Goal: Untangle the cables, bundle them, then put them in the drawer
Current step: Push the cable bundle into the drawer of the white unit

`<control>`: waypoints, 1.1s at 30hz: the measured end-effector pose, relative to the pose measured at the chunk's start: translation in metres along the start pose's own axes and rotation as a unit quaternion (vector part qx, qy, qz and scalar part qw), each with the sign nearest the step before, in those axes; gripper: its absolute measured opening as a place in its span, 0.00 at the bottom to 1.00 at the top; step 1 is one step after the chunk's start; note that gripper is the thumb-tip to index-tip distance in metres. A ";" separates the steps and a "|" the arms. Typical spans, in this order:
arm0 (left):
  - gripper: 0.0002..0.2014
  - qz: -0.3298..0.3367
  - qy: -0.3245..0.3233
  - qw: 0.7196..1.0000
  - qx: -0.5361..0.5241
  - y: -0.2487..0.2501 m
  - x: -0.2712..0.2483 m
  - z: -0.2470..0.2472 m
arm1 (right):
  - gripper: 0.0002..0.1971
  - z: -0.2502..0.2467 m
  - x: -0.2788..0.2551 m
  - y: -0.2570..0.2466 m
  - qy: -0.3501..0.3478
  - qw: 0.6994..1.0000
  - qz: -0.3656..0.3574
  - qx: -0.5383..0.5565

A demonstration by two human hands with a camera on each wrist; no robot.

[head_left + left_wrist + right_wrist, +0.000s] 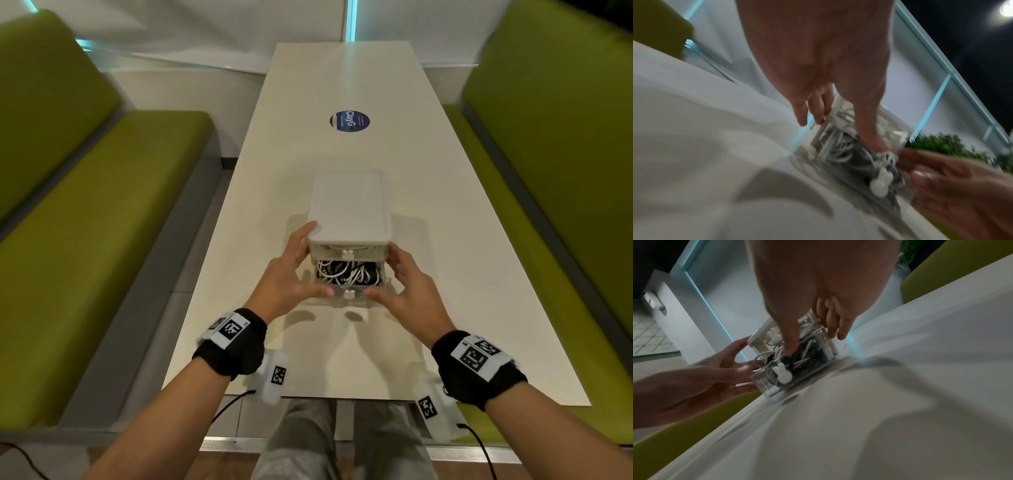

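Observation:
A small white drawer unit [349, 205] stands on the table. Its clear lower drawer [349, 297] is pulled partly out toward me and holds a heap of black and white cables [346, 274] [840, 154] [809, 352]. The drawer front carries a white rabbit-shaped knob [783, 374] [880, 181]. My left hand [308, 263] [838, 113] lies along the left side, fingers fairly straight, thumb at the drawer's front rim. My right hand [397, 277] [812, 331] mirrors it on the right side, its thumb tip over the cables by the front rim. The upper drawer is closed.
The long cream table [342, 85] runs away from me, with a round dark-blue sticker [349, 121] beyond the unit. Green benches flank it, left [102, 222] and right [565, 171]. The table's near edge [342, 399] lies just behind my wrists.

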State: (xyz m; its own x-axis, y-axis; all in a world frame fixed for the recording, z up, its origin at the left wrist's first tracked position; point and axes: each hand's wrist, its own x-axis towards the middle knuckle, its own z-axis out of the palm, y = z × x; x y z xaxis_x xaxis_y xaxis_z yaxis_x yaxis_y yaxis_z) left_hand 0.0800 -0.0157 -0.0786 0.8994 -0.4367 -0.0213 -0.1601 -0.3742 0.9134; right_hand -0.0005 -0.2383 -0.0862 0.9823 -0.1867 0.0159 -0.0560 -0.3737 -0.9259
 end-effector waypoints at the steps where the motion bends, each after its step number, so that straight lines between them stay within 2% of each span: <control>1: 0.54 0.000 -0.011 1.000 -0.007 0.001 -0.001 -0.002 | 0.45 0.001 0.000 -0.001 -0.015 1.000 0.006 0.012; 3: 0.52 0.005 -0.001 1.000 0.001 0.003 -0.002 -0.001 | 0.49 0.005 0.003 -0.002 -0.042 0.998 0.018 0.047; 5: 0.53 0.007 0.017 1.000 0.024 0.005 -0.004 0.003 | 0.51 0.011 0.009 -0.001 -0.040 0.998 0.020 0.046; 7: 0.54 0.006 0.031 0.999 0.043 0.005 -0.004 0.007 | 0.49 0.014 0.014 0.000 -0.004 1.000 0.015 -0.007; 9: 0.50 0.003 0.060 0.997 0.056 0.004 -0.002 0.009 | 0.48 0.017 0.018 -0.001 0.039 0.999 0.016 -0.033; 15: 0.38 0.001 0.129 0.984 0.124 0.012 0.009 0.016 | 0.41 0.026 0.028 -0.005 0.117 0.992 0.043 -0.016; 26: 0.36 0.008 0.118 0.984 0.136 0.011 0.004 0.016 | 0.37 0.020 0.024 -0.009 0.110 0.992 0.059 -0.033; 31: 0.34 0.021 0.119 0.982 0.147 0.011 0.001 0.018 | 0.42 0.019 0.019 -0.010 0.075 0.994 0.074 0.007; 33: 0.34 0.016 0.111 0.982 0.149 0.011 0.002 0.018 | 0.42 0.022 0.019 -0.012 0.089 0.991 0.099 0.016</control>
State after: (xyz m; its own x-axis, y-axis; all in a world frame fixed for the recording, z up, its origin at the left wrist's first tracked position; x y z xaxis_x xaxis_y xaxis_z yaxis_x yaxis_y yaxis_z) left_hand 0.0725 -0.0352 -0.0757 0.9532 -0.2750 0.1253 -0.2721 -0.6008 0.7517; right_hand 0.0226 -0.2167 -0.0829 0.9051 -0.4127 -0.1029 -0.2360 -0.2860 -0.9287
